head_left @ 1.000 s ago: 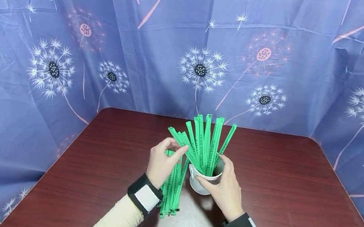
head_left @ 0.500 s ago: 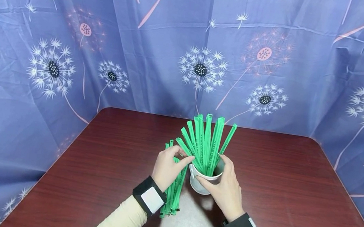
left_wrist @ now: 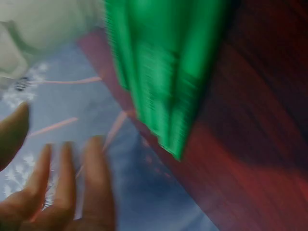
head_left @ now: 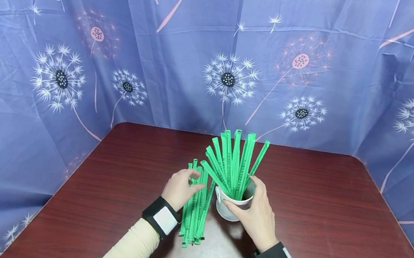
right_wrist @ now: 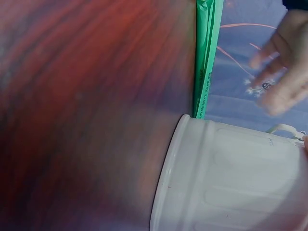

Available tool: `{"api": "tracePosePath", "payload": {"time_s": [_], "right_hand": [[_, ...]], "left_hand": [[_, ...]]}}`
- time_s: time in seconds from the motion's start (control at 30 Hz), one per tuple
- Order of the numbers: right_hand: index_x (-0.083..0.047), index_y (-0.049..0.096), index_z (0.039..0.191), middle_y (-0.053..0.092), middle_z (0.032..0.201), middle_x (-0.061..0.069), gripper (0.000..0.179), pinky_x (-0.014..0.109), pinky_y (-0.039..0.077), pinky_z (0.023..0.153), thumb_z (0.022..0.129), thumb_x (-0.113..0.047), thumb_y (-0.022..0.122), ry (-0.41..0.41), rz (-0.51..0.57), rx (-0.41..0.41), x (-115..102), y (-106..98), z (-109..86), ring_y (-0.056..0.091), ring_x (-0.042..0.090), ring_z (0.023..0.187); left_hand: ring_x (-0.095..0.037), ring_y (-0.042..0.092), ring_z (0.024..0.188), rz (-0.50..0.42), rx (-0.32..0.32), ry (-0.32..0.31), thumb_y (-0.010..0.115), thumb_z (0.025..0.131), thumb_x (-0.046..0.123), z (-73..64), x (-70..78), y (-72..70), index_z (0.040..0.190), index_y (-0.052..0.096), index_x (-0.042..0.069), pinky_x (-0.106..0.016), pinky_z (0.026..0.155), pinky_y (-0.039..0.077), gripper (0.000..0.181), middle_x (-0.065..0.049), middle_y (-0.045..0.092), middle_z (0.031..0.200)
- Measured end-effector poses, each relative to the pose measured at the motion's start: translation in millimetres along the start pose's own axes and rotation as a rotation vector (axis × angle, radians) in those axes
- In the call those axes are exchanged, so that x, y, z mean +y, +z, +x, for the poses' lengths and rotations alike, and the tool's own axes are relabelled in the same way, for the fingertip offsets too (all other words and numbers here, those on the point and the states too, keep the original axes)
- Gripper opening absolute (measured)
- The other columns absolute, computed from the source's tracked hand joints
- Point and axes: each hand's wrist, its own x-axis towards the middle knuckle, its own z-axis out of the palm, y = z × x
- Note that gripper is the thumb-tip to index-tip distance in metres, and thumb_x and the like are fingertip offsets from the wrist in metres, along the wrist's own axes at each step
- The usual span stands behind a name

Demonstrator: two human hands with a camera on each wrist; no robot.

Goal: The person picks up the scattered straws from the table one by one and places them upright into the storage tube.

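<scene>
In the head view a small white bucket (head_left: pixel 229 213) stands upright on the table. Several long, slim green printed packets, like wrapped straws (head_left: pixel 234 162), fan out of its mouth. My right hand (head_left: pixel 260 214) grips the bucket at its rim, thumb on the near side and fingers on the far side. To the left of the bucket lies a pile of the same green packets (head_left: pixel 192 221). Over this pile's left side is my left hand (head_left: pixel 178 188), thumb and fingers apart, with nothing held. Blurred in the left wrist view, its fingers (left_wrist: pixel 65 187) are spread beside the packets (left_wrist: pixel 154 72).
The dark red wooden table (head_left: pixel 328 211) reaches back to a blue curtain (head_left: pixel 182 79) with dandelion prints. In the right wrist view the bucket's side (right_wrist: pixel 240 168) and its small handle (right_wrist: pixel 286 129) are visible.
My left hand let go of a green packet, which now leans in the bucket at the left, and moved back left over the pile. My right hand stayed on the bucket.
</scene>
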Motion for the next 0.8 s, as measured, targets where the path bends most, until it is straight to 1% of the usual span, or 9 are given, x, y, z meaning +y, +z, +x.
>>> {"api": "tracePosePath", "payload": {"time_s": [0.13,0.23,0.3,0.4,0.5,0.6,0.67,0.77,0.8], "right_hand": [[-0.017,0.032,0.149,0.046,0.145,0.01,0.097,0.049,0.051,0.066,0.074,-0.052,0.083,0.002,-0.002,0.001,-0.2,-0.5,0.0,0.062,0.035,0.11],[-0.017,0.033,0.149,0.046,0.145,0.01,0.097,0.048,0.051,0.065,0.074,-0.052,0.083,0.001,0.0,-0.001,-0.3,-0.6,-0.2,0.062,0.034,0.11],[-0.017,0.032,0.149,0.046,0.145,0.01,0.097,0.048,0.051,0.065,0.074,-0.052,0.083,0.002,-0.001,-0.001,-0.4,-0.6,-0.3,0.062,0.034,0.11],[-0.018,0.032,0.149,0.046,0.145,0.01,0.098,0.049,0.052,0.066,0.073,-0.052,0.083,0.002,-0.001,0.0,-0.5,-0.5,-0.4,0.062,0.034,0.11],[-0.019,0.032,0.149,0.047,0.145,0.01,0.097,0.05,0.052,0.066,0.073,-0.052,0.083,0.002,-0.001,0.002,-0.5,-0.2,-0.3,0.063,0.034,0.11],[-0.019,0.032,0.149,0.047,0.144,0.01,0.097,0.049,0.052,0.066,0.073,-0.052,0.083,-0.001,-0.003,0.006,-0.4,0.2,-0.1,0.063,0.034,0.109],[-0.018,0.033,0.149,0.047,0.144,0.01,0.097,0.049,0.052,0.065,0.073,-0.052,0.083,-0.004,-0.004,0.011,0.0,0.5,0.1,0.063,0.035,0.109],[-0.017,0.033,0.148,0.047,0.144,0.01,0.097,0.049,0.051,0.065,0.073,-0.051,0.083,-0.002,-0.002,0.014,0.2,0.6,0.5,0.062,0.035,0.11],[-0.017,0.033,0.148,0.047,0.144,0.01,0.097,0.049,0.051,0.065,0.073,-0.052,0.083,0.001,-0.002,0.013,0.2,0.6,0.6,0.062,0.035,0.11]], "left_hand": [[-0.034,0.065,0.109,0.179,-0.074,-0.049,0.081,0.082,0.016,1.1,-12.9,3.5,0.124,0.064,-0.001,-0.044,0.091,0.054,0.048,-0.019,0.067,0.117],[-0.038,0.064,0.109,0.247,-0.127,-0.088,0.084,0.077,0.013,1.1,-17.4,6.9,0.126,0.061,-0.006,-0.045,0.091,0.054,0.058,-0.024,0.065,0.117],[-0.039,0.064,0.107,0.26,-0.148,-0.106,0.086,0.075,0.012,0.9,-19.2,8.8,0.125,0.06,-0.008,-0.045,0.09,0.055,0.06,-0.026,0.065,0.114],[-0.04,0.064,0.103,0.261,-0.159,-0.121,0.086,0.072,0.007,1.1,-22.2,10.4,0.123,0.059,-0.01,-0.046,0.088,0.055,0.06,-0.027,0.065,0.11],[-0.039,0.065,0.095,0.227,-0.167,-0.148,0.082,0.073,0.001,1.5,-26.3,10.9,0.124,0.058,-0.01,-0.043,0.078,0.056,0.057,-0.026,0.064,0.105],[-0.032,0.066,0.083,0.147,-0.185,-0.197,0.074,0.077,-0.003,1.6,-29.8,10.3,0.13,0.055,-0.009,-0.035,0.064,0.056,0.056,-0.022,0.065,0.103],[-0.026,0.065,0.073,0.102,-0.193,-0.221,0.068,0.08,-0.005,2.1,-32.0,9.8,0.134,0.052,-0.007,-0.031,0.054,0.052,0.056,-0.018,0.066,0.103],[-0.017,0.061,0.064,0.076,-0.19,-0.236,0.06,0.083,-0.004,2.8,-34.1,9.0,0.136,0.052,-0.003,-0.027,0.051,0.047,0.053,-0.012,0.068,0.101],[-0.016,0.059,0.064,0.085,-0.184,-0.231,0.058,0.084,-0.003,3.2,-34.4,8.3,0.136,0.054,-0.002,-0.027,0.053,0.044,0.052,-0.01,0.068,0.1]]}}
